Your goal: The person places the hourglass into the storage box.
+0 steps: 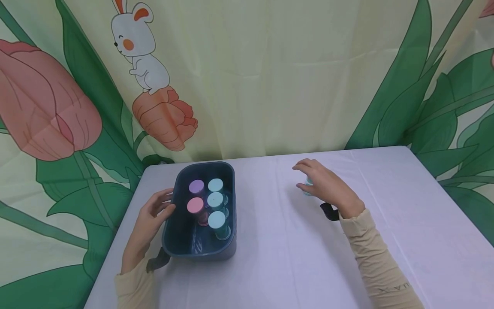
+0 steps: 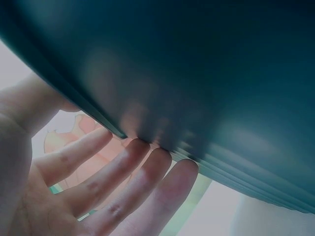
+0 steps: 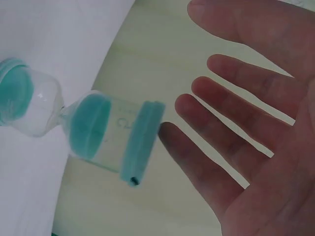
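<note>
A teal sand timer [image 3: 93,128] stands upright on the table, its cap and both sand-filled bulbs showing in the right wrist view. Around it, mostly hiding it from the head camera, my right hand [image 1: 329,184] spreads with fingers nearly straight and the cap close to one fingertip. On the left, my left hand [image 1: 146,223] rests its fingertips against the outer wall of a dark blue bin [image 1: 227,251]. Inside that bin stand a purple-capped timer [image 1: 197,187], a pink-capped timer [image 1: 195,206] and several teal-capped ones, including a front one [image 1: 217,220].
A white cloth covers the table [image 1: 278,257], whose far edge meets a curtain [image 1: 285,86] printed with tulips, leaves and a rabbit on a carrot. Bare bin floor [image 1: 181,240] shows at the near left inside. Dark straps [image 1: 329,211] sit at both wrists.
</note>
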Tool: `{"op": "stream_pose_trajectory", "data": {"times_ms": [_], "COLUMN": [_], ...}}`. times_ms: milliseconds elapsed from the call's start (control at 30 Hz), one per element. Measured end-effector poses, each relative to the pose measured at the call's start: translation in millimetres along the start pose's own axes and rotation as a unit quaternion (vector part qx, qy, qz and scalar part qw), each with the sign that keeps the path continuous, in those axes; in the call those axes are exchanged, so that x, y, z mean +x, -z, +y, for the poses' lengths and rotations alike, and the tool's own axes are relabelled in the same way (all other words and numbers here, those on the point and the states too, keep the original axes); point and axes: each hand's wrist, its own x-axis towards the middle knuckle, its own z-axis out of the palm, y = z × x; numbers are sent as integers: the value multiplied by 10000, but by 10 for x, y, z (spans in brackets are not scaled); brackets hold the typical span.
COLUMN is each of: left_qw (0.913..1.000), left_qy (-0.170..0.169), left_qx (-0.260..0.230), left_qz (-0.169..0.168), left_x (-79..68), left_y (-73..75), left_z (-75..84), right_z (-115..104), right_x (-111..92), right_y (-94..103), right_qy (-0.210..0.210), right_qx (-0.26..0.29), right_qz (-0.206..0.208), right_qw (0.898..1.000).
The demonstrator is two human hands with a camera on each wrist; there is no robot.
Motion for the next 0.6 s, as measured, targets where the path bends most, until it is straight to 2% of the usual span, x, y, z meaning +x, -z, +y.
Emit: {"op": "stream_pose_trajectory", "data": {"times_ms": [267, 600], "left_qw": [10000, 10000], "left_qy": [-27, -16], "left_qx": [-16, -23], "left_qz": [-7, -21], "left_x": [-6, -4], "left_y": [2, 2], "left_z": [1, 5], "right_z": [109, 170], "right_x": [-16, -41], "right_y": [-9, 17], "right_qy": [-60, -111], "right_qx": [-58, -185], "right_qz": [157, 137], "right_qw": [9998, 9997]}}
